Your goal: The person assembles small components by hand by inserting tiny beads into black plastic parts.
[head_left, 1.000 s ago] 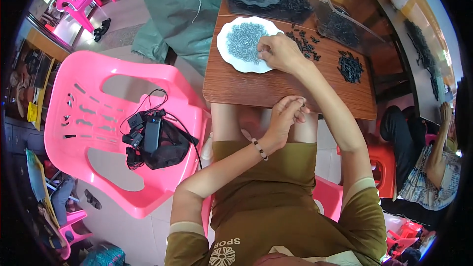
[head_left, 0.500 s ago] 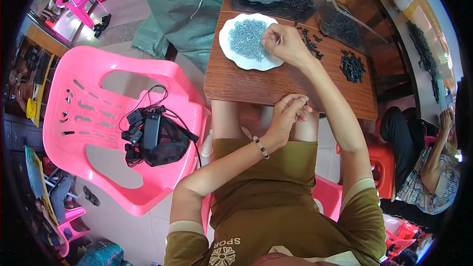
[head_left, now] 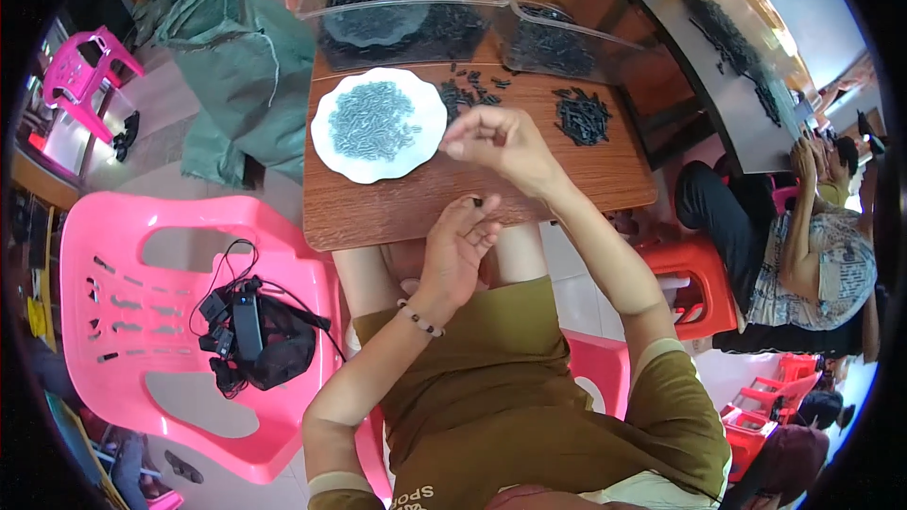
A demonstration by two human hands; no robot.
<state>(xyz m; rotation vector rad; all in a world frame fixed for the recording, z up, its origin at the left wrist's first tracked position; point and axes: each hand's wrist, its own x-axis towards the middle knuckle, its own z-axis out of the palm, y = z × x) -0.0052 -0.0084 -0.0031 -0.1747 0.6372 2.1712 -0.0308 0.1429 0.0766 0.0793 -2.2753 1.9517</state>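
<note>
Just beyond my lap, at the table's near edge, my left hand pinches a small black piece between thumb and forefinger, its other fingers loosely curled. My right hand hovers over the table beside the plate's right rim, thumb and forefinger brought together; anything between them is too small to make out. The white scalloped plate holds a heap of small silvery, rod-like pieces. Loose black pieces lie scattered beyond my right hand, and a pile of black, short stick-like pieces sits to its right.
Clear plastic bins of black pieces stand along the far side of the brown table. A pink chair with a black adapter and cables is at my left, near a green sack. Another person sits at right.
My right hand has come off the plate toward me and now hangs beside its rim. My left hand has turned palm up, still with the black piece. The whole view has shifted.
</note>
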